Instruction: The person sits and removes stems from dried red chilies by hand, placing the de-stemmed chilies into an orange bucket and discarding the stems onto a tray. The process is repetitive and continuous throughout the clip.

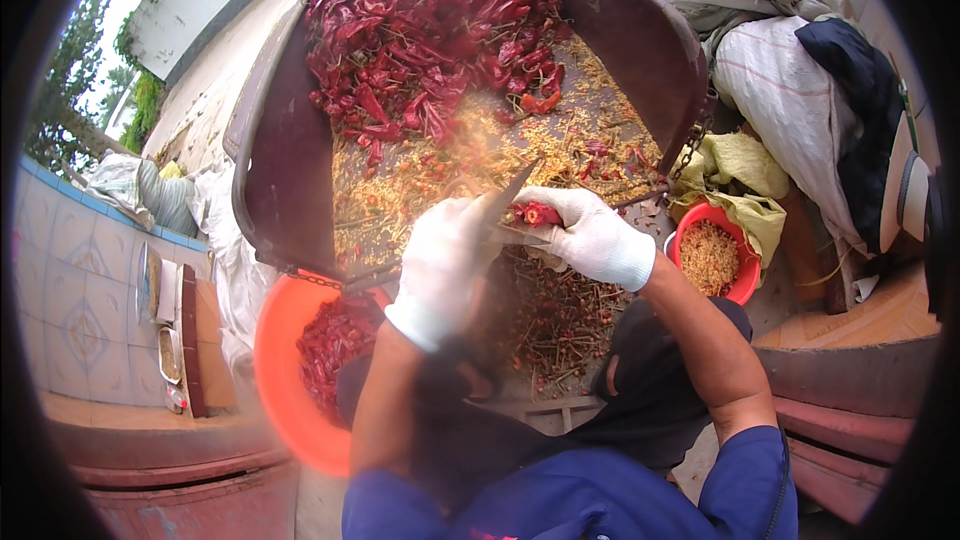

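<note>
Both my hands wear white knit gloves. My left hand (442,259), blurred by motion, is closed around metal scissors (512,191). Their blades are spread, one pointing up and away, the lower one reaching towards my right hand; the handles are hidden in the glove. My right hand (596,232) pinches a dried red chili pepper (537,214), its cut end facing the blades. Beyond them, a heap of dried red chilies (427,37) lies in a dark red metal cart bed (289,112). Loose yellow seeds (555,131) cover the near part of its floor.
An orange plastic basin (281,375) with red chili pieces stands by my left leg. At right, a red bucket (739,292) contains seeds. Cut stems (562,307) are piled between my legs. Chains (694,139) hang at the cart's corners; woven sacks (780,82) lie to the right.
</note>
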Demonstrator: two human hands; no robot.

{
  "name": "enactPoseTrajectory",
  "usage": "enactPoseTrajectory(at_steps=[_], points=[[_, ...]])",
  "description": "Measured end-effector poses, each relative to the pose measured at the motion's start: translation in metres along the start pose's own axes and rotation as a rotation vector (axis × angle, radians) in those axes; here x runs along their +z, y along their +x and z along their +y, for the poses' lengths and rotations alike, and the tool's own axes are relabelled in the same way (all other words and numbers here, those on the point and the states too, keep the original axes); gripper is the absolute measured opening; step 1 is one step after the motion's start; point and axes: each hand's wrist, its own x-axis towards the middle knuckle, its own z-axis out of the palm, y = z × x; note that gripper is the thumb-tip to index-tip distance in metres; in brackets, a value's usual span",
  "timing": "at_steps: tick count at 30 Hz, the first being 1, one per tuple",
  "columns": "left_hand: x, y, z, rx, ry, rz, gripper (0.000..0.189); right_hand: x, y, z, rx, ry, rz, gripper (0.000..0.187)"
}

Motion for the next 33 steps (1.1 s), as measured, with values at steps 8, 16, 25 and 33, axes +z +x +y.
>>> enactPoseTrajectory(at_steps=[8, 16, 25, 33], points=[[0.006, -0.004, -0.002, 0.045, 0.132, 0.006, 0.057, 0.0, 0.003, 0.013, -0.14, -0.22, 0.014, 0.032], [0.016, -0.008, -0.008, 0.042, 0.143, 0.023, 0.061, 0.005, 0.008, 0.024, -0.482, -0.598, 0.209, 0.037], [0.012, -0.014, -0.005, -0.079, 0.084, -0.073, 0.065, 0.013, 0.005, 0.02, -0.452, -0.677, 0.309, 0.024], [0.022, -0.015, 0.003, -0.166, 0.11, -0.023, 0.035, 0.017, 0.008, 0.029, -0.34, -0.515, 0.391, 0.021]])
